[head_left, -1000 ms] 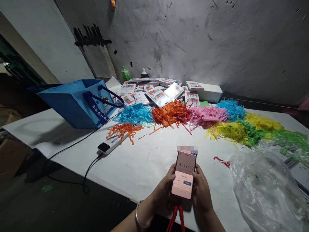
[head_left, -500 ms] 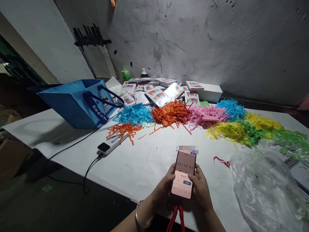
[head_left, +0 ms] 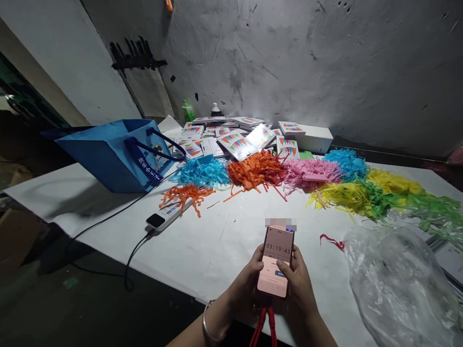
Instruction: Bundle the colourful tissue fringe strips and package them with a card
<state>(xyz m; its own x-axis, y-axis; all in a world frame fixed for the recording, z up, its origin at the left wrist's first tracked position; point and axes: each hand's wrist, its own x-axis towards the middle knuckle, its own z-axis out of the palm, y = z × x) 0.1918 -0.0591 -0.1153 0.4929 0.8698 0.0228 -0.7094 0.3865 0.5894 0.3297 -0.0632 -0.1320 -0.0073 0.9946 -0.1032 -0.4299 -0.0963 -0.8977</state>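
Both of my hands hold a pink phone upright over the near edge of the white table. Its screen shows a timer reading 03:19:43 above a pink panel with a blue button. My left hand wraps the phone's left side, a silver bangle on its wrist. My right hand grips the right side, and its thumb lies across the screen on the blue button. A red lanyard hangs from the bottom of the phone.
Piles of shredded paper in blue, orange, pink, yellow and green stretch across the table. Behind them lie several small printed boxes. A blue bag lies left, a power strip nearby, clear plastic right.
My right thumb has moved from the phone's edge onto the screen, over the blue button. The phone sank slightly.
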